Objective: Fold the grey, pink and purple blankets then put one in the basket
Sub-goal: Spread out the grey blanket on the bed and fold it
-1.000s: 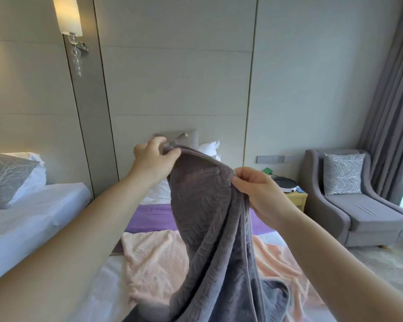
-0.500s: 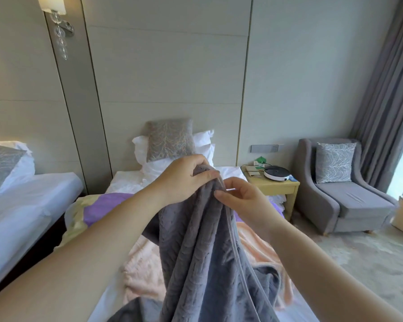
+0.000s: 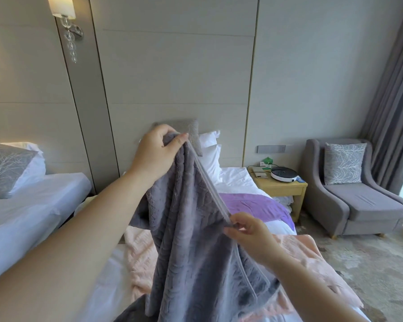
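The grey blanket [image 3: 191, 247] hangs in front of me over the bed. My left hand [image 3: 156, 152] grips its top corner, held high. My right hand [image 3: 247, 231] pinches the pale trimmed edge lower down to the right, and the edge runs taut between the two hands. A pink blanket [image 3: 312, 263] lies spread across the bed under the hanging grey one. Further up the bed lies the purple blanket [image 3: 254, 203]. No basket is in view.
The bed [image 3: 235, 180] has white sheets, white pillows and a grey cushion at its head. A second bed [image 3: 33, 201] stands to the left. A wooden nightstand [image 3: 282, 187] with a round white device and a grey armchair [image 3: 358, 198] stand to the right, by curtains.
My right hand has slid down the blanket's trimmed edge, away from my left hand. My left hand has stayed up at the corner. The two hands were close together before.
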Motion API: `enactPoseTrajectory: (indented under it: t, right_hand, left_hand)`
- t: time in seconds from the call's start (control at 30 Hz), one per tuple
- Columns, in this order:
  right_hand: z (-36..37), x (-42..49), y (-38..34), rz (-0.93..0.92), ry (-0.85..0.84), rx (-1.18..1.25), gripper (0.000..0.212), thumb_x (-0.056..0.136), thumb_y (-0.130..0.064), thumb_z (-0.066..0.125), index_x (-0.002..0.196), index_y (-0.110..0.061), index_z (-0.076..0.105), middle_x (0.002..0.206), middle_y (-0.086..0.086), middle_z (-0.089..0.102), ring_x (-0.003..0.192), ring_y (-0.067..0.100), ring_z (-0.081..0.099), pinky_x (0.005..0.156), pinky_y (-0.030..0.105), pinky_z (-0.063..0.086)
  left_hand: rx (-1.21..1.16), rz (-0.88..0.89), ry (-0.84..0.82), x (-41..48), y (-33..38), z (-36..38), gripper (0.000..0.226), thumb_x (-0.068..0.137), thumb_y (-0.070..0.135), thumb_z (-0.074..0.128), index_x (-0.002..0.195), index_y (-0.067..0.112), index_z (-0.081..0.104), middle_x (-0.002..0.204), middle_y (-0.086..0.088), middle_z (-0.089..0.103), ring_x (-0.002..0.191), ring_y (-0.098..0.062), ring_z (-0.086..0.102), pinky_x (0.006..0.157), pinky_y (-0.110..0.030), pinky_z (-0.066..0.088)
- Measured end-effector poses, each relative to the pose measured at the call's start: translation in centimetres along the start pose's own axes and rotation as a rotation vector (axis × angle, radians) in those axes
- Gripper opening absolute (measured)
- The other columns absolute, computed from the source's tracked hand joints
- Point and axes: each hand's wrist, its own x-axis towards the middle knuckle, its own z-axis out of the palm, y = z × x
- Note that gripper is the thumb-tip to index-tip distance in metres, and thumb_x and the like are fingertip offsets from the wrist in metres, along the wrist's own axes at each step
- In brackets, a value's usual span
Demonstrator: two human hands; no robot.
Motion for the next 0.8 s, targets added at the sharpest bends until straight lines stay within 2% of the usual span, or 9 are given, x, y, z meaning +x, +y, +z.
enactPoseTrajectory:
  t: [0.17, 0.23, 0.33, 0.47, 0.53, 0.6, 0.67, 0.73, 0.8]
  right_hand:
    - [-3.5, 2.2, -4.2, 0.094, 0.032, 0.561, 0.021, 0.093, -0.004, 0.054, 0.082, -0.015, 0.068, 0.082, 0.013, 0.062, 0.074, 0.021, 0.059, 0.073, 0.033, 0.049]
    - [-4.3, 2.9, -6.3, 0.08, -0.023, 0.608, 0.026, 0.095, -0.005, 0.051, 0.079, -0.018, 0.068, 0.086, 0.014, 0.063, 0.078, 0.024, 0.06, 0.077, 0.037, 0.049]
    - [-4.2, 3.9, -8.5, 0.054, -0.129, 0.53, 0.025, 0.095, -0.007, 0.051, 0.079, -0.018, 0.067, 0.087, 0.013, 0.061, 0.082, 0.025, 0.057, 0.08, 0.039, 0.045]
    - [-3.3, 4.2, -10.2, 0.046, -0.309, 0.461, 0.025, 0.094, -0.005, 0.052, 0.077, -0.018, 0.065, 0.08, 0.006, 0.062, 0.076, 0.019, 0.058, 0.072, 0.03, 0.048]
    - [-3.4, 4.1, -10.3, 0.066, -0.347, 0.528, 0.021, 0.092, -0.004, 0.053, 0.079, -0.015, 0.064, 0.081, 0.007, 0.063, 0.074, 0.019, 0.061, 0.069, 0.028, 0.051]
    - [-3.9, 4.0, -9.8, 0.074, -0.338, 0.576, 0.016, 0.091, -0.004, 0.054, 0.08, -0.013, 0.063, 0.082, 0.01, 0.062, 0.074, 0.02, 0.06, 0.069, 0.028, 0.051]
    - [-4.6, 3.6, -9.1, 0.062, -0.343, 0.555, 0.006, 0.088, -0.009, 0.058, 0.083, -0.011, 0.062, 0.084, 0.01, 0.062, 0.076, 0.02, 0.059, 0.073, 0.029, 0.049]
    - [-5.2, 2.9, -8.1, 0.042, -0.386, 0.463, 0.008, 0.081, -0.016, 0.066, 0.085, -0.011, 0.061, 0.085, 0.008, 0.062, 0.081, 0.02, 0.057, 0.079, 0.031, 0.045]
    - [-5.7, 2.1, -7.0, 0.052, -0.459, 0.396, 0.016, 0.076, -0.011, 0.075, 0.085, -0.013, 0.062, 0.087, 0.006, 0.063, 0.083, 0.019, 0.059, 0.08, 0.032, 0.046]
  left_hand:
    - [0.124, -0.178, 0.058, 0.1, -2.8, -2.3, 0.026, 0.088, 0.039, 0.063, 0.089, 0.014, 0.065, 0.083, 0.003, 0.063, 0.082, -0.017, 0.056, 0.062, -0.025, 0.036]
    - [0.192, -0.248, -0.019, -0.4, -3.8, -2.7, 0.024, 0.089, 0.04, 0.061, 0.09, 0.017, 0.064, 0.09, -0.001, 0.065, 0.089, -0.022, 0.058, 0.066, -0.027, 0.04]
    - [0.508, -0.233, -0.276, -2.0, -4.3, -1.5, 0.036, 0.088, 0.05, 0.054, 0.109, 0.021, 0.059, 0.113, -0.005, 0.062, 0.107, -0.027, 0.056, 0.09, -0.036, 0.046]
    - [0.018, -0.107, -0.574, -6.0, -2.2, 2.1, 0.051, 0.09, 0.063, 0.039, 0.127, 0.029, 0.051, 0.132, 0.013, 0.053, 0.123, -0.001, 0.045, 0.108, -0.026, 0.032]
    - [-0.253, -0.198, -0.628, -7.5, -1.2, 3.0, 0.046, 0.084, 0.068, 0.037, 0.11, 0.037, 0.059, 0.115, 0.025, 0.063, 0.109, 0.016, 0.051, 0.094, -0.007, 0.037]
    - [-0.363, -0.284, -0.585, -7.9, -1.0, 3.4, 0.042, 0.083, 0.063, 0.041, 0.097, 0.033, 0.067, 0.099, 0.023, 0.07, 0.096, 0.012, 0.06, 0.08, -0.006, 0.043]
    - [-0.372, -0.284, -0.508, -7.6, -0.9, 3.7, 0.037, 0.089, 0.052, 0.048, 0.094, 0.022, 0.069, 0.094, 0.011, 0.072, 0.091, -0.002, 0.064, 0.081, -0.017, 0.048]
    - [-0.361, -0.231, -0.456, -6.9, -0.4, 3.6, 0.037, 0.092, 0.044, 0.052, 0.091, 0.009, 0.065, 0.082, 0.0, 0.062, 0.079, -0.008, 0.056, 0.079, -0.028, 0.043]
    - [-0.406, -0.199, -0.428, -5.8, 0.1, 3.3, 0.031, 0.092, 0.042, 0.054, 0.082, 0.014, 0.064, 0.074, 0.005, 0.053, 0.074, -0.006, 0.049, 0.075, -0.027, 0.038]
